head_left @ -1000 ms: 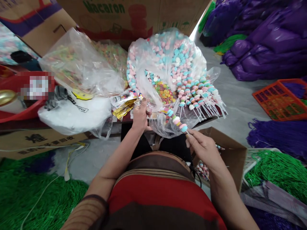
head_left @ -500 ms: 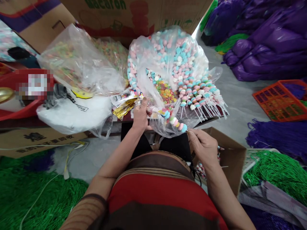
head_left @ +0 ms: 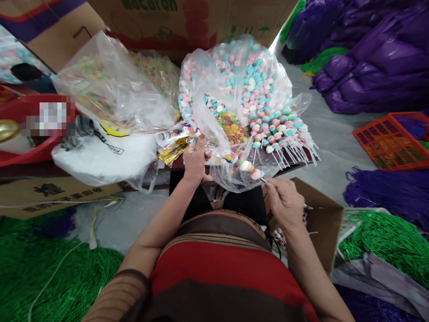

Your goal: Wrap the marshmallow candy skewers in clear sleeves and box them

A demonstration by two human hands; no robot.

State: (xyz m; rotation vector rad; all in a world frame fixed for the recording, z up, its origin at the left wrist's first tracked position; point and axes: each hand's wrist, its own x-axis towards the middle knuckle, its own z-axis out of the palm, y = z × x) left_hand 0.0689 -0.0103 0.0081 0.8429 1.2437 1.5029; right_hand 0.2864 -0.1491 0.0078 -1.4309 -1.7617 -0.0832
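My right hand (head_left: 284, 199) pinches the white stick of a marshmallow skewer (head_left: 252, 170), strung with pink, white, yellow and blue sweets. Its far end is inside a clear printed wrapper (head_left: 219, 153). Closed around the wrapper's other side is my left hand (head_left: 195, 160), thumb up. Beside it lie more printed wrappers (head_left: 174, 135) and a bundle of gold ties (head_left: 173, 152). Finished-looking skewers (head_left: 281, 129) are piled at the table's right edge, sticks towards me. An open bag of marshmallows (head_left: 234, 67) stands behind, with ring-shaped gummies (head_left: 231, 127) in front of it.
Bags of gummies (head_left: 100, 85) and a white plastic bag (head_left: 107, 156) lie to the left, near a red basin (head_left: 50, 145). An open cardboard box (head_left: 321, 223) sits by my right forearm. An orange crate (head_left: 390, 141) and green strands (head_left: 389, 237) are on the floor.
The skewer has slid a little farther into the wrapper, towards my left hand. More white stick shows by my right fingers. My left hand has barely moved.
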